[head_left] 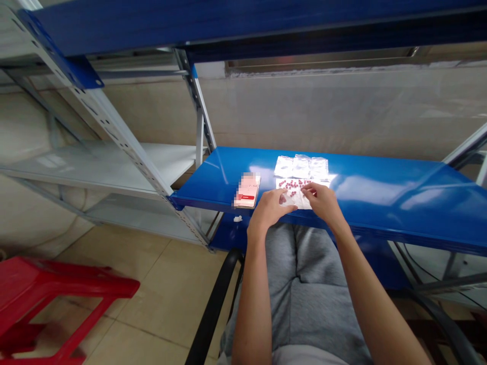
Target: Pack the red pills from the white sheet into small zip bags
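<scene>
Small red beads (292,184) lie scattered over a white paper sheet (302,203) near the shelf's front edge. My left hand (269,204) rests at the sheet's left side, thumb and fingers apart, with nothing visible held. At the right side of the sheet, my right hand (322,201) has its fingertips pinched together by the beads. Whatever is between those fingertips is too small to make out. Just behind the sheet, several clear plastic packets (301,167) lie side by side on the blue shelf (388,195).
A phone (249,191) with a lit screen lies left of my left hand. White scraps (238,219) sit on a lower level. A blue beam (243,25) crosses overhead. A red plastic stool (57,289) stands on the floor at left, beyond the chair's black armrest (215,304).
</scene>
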Demonstrator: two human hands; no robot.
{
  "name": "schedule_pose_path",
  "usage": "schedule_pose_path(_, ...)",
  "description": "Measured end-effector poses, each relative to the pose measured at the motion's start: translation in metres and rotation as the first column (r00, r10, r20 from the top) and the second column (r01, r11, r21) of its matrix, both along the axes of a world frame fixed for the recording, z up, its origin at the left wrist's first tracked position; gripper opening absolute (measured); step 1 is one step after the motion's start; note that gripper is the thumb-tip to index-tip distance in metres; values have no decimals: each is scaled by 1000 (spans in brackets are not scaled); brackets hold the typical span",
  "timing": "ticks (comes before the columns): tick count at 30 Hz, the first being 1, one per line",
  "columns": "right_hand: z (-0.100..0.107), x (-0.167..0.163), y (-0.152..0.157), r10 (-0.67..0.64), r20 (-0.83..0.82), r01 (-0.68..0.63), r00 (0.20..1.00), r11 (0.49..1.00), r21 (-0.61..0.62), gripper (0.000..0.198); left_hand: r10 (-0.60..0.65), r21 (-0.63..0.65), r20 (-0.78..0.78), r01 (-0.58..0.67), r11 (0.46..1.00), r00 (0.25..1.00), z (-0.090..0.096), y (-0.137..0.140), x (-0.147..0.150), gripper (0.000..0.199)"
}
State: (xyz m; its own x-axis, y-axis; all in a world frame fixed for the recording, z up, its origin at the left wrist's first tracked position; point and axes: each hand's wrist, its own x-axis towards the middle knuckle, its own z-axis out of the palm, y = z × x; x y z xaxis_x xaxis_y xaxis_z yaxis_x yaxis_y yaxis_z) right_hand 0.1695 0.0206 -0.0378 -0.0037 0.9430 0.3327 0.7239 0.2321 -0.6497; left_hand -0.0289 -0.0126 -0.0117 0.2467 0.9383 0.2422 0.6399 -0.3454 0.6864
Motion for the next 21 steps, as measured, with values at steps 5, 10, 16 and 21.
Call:
schedule_pose_path(5, -11, 3, 5, -140, 242, 145, 960, 989, 1, 20, 13, -32, 22, -12, 999, 1000, -1, 1, -1, 58)
schedule_pose_path(10, -10, -4, 6, -146, 320, 163, 936, 986, -27, 18, 14, -42, 25, -13, 999, 1000, 0, 0, -2, 59)
schedule_pose_path(16, 9, -1, -2, -41, 60, 40, 997, 999, 19, 23, 16, -25, 12, -16, 1000, 1000, 5, -3, -1, 59)
schedule_pose_path(21, 24, -10, -15, 206, -87, -210, 975, 977, -44, 31, -23, -45, 27, 24, 999, 999, 10, -3, 2, 50)
